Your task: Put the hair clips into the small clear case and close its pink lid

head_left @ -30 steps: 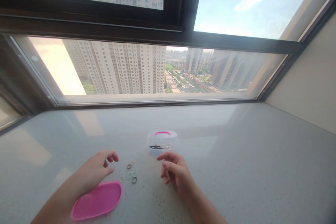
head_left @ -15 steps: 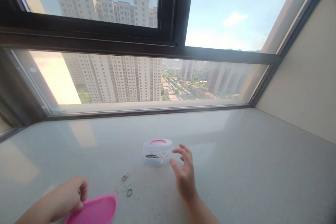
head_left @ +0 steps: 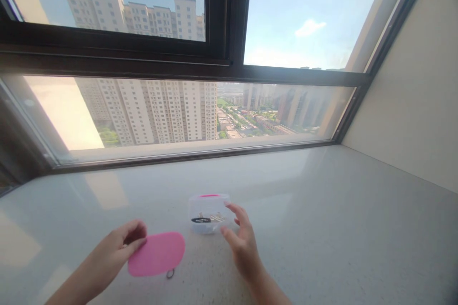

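My left hand (head_left: 130, 240) pinches the left end of a flat pink oval lid (head_left: 157, 255) between thumb and fingers, holding it tilted above the sill. Just right of the lid is a small clear plastic box (head_left: 209, 205) with a pink handle (head_left: 209, 196). A black hair clip (head_left: 201, 220) and several pale clips (head_left: 216, 218) show through its wall. My right hand (head_left: 241, 236) grips the box's right side, fingers near the top and thumb lower down. One dark hair tie (head_left: 170, 273) peeks out below the lid, which hides what lies behind it.
A pale speckled windowsill (head_left: 322, 228) carries everything. Behind it runs a dark window frame (head_left: 200, 155) with glass, and a plain wall (head_left: 411, 105) rises on the right. Tall buildings stand outside.
My left hand has raised the pink lid and carried it right, toward the box, covering most of the hair ties. My right hand has closed in on the box, whose handle now looks flatter.
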The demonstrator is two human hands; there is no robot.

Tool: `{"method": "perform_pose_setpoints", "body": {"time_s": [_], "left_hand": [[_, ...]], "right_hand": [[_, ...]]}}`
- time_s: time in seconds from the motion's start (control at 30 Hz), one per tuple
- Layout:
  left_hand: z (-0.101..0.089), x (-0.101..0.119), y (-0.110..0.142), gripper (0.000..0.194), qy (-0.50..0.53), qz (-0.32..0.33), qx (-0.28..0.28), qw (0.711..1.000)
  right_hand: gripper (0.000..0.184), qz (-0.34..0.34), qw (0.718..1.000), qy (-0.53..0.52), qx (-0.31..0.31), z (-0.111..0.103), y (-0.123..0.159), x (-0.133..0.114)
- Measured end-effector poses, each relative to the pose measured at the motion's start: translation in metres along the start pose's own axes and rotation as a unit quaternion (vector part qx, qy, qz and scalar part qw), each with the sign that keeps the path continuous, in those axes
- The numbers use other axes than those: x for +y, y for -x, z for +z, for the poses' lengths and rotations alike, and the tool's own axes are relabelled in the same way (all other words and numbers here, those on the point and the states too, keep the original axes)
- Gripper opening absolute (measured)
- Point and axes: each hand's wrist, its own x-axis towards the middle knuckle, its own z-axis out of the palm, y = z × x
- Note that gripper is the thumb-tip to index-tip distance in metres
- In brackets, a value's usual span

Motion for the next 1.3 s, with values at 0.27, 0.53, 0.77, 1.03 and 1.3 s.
{"method": "perform_pose_setpoints", "body": {"time_s": [0.27, 0.53, 0.77, 1.03, 1.3], "left_hand": [[0.069, 0.03, 0.005, 0.021, 0.114, 0.023, 0.069, 0.991], [0.09, 0.03, 0.006, 0.013, 0.05, 0.131, 0.194, 0.971], [0.105, 0.037, 0.002, 0.015, 0.083, 0.138, 0.131, 0.978], [0.1, 0.037, 0.007, 0.017, 0.149, 0.053, 0.141, 0.977], [0.101, 0.048, 0.012, 0.025, 0.2, 0.03, 0.202, 0.958]], "right_hand": [[0.038, 0.016, 1.0, 0.016, -0.021, 0.001, -0.001, -0.008], [0.046, 0.027, 0.999, -0.012, -0.017, 0.002, 0.0, -0.001], [0.055, 0.02, 0.999, -0.002, -0.028, 0.002, 0.002, 0.002], [0.056, 0.017, 0.999, 0.038, -0.027, 0.001, 0.002, 0.003], [0.018, -0.04, 0.998, 0.042, -0.003, 0.002, -0.001, -0.008]]}}
